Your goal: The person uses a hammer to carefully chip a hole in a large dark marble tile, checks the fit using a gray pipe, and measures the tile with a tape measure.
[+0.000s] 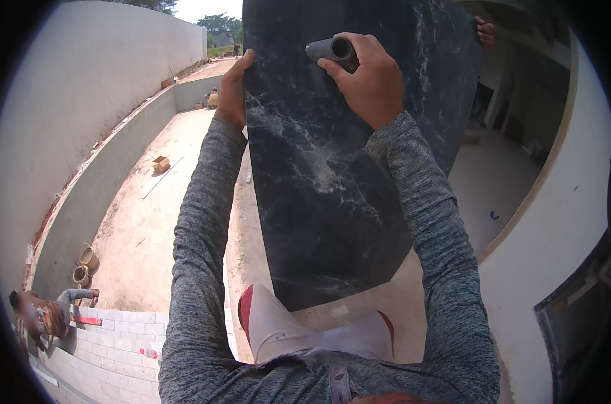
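A large black slab [325,229] with white marble-like veins stands in front of me, tall in the view. My left hand [235,87] grips its left edge, with the thumb on the edge and the other fingers hidden behind. In my right hand [376,77] is a short grey pipe [331,50], pinched between thumb and fingers, its hollow end showing. The pipe lies against or just off the slab's face; I cannot tell which. Another person's fingers [485,31] hold the slab's far right edge.
To the left lies a sunken floor behind a low wall [140,121], with a cardboard box [160,164] and buckets [88,257]. A co-worker [49,316] bends over pale tiles [117,340] at lower left; another person [213,98] is farther off. A curved-looking doorway edge [551,161] stands right.
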### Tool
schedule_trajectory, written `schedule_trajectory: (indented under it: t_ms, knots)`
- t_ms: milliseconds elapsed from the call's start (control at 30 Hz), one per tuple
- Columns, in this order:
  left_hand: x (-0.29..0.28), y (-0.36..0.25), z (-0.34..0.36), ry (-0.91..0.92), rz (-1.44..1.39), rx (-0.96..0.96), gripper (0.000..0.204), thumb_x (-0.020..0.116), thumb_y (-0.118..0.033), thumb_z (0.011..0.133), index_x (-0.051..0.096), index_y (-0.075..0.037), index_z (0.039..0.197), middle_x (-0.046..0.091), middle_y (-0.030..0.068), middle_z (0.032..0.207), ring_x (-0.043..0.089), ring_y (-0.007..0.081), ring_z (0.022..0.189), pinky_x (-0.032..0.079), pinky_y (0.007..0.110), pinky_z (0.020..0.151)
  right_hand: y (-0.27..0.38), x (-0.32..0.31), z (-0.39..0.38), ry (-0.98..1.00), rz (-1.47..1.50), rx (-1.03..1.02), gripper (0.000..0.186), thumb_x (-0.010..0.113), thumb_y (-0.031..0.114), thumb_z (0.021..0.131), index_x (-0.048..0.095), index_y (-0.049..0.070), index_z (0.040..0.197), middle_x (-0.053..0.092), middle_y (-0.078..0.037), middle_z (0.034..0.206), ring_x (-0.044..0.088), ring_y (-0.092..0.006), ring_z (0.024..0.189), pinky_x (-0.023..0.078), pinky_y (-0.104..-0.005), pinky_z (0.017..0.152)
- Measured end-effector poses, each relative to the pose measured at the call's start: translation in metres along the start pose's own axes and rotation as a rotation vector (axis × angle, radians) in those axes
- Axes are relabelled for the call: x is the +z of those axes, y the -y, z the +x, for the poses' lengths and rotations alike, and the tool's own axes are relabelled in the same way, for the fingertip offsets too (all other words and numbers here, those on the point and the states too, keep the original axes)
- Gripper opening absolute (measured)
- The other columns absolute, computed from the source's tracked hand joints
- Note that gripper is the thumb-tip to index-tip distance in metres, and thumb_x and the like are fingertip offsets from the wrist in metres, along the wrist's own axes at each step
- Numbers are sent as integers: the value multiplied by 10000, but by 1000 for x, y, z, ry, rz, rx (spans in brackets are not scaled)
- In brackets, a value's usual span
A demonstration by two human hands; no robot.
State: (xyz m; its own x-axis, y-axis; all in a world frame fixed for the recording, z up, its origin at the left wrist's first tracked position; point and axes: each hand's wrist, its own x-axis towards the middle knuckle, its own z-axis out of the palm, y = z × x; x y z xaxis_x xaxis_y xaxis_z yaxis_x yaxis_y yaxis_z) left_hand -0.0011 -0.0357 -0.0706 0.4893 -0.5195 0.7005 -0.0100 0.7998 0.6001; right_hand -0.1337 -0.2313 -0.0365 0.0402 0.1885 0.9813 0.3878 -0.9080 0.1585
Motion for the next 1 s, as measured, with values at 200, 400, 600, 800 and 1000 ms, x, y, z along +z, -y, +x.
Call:
schedule_trajectory:
  t_ms: [200, 400, 600, 800, 1000]
  knots:
    - [1, -4, 0, -1, 4, 5, 428, 544, -339, 976, 552, -10, 1250, 657, 143, 1148, 686, 258, 972, 594, 378, 822, 4, 2, 3, -60, -14, -24, 336, 817, 276, 751, 671, 97, 994, 658, -52, 901, 687, -207, 770, 586, -337, 662]
    - [0, -3, 0, -20, 40, 28, 426, 547, -337, 975, 554, -7, 1244, 656, 146, 1143, 687, 259, 958, 597, 383, 810, 5, 2, 1, -64, -35, 11, 347, 819, 289, 749, 670, 90, 991, 651, -51, 902, 685, -210, 767, 588, -341, 665]
    - [-4, -4, -1, -18, 37, 14, 433, 546, -334, 974, 549, -4, 1254, 647, 152, 1159, 675, 271, 991, 582, 393, 846, 8, 2, -2, -53, -28, 42, 380, 816, 306, 760, 661, 75, 1019, 653, -58, 925, 684, -202, 798, 583, -326, 686]
    - [-2, -3, -1, -2, 28, 5, 433, 543, -321, 972, 544, -1, 1264, 641, 157, 1180, 658, 286, 1032, 560, 411, 881, 4, -43, -22, -181, 50, 30, 364, 817, 255, 752, 642, 73, 1014, 632, -73, 945, 671, -197, 809, 576, -314, 654]
    - [-12, -2, -2, 2, 72, 24, 392, 521, -277, 983, 546, -6, 1266, 640, 151, 1189, 652, 286, 1044, 554, 416, 885, -17, -134, -161, -89, -42, 396, 354, 802, 215, 774, 627, 50, 1033, 633, -99, 976, 661, -239, 856, 542, -322, 711]
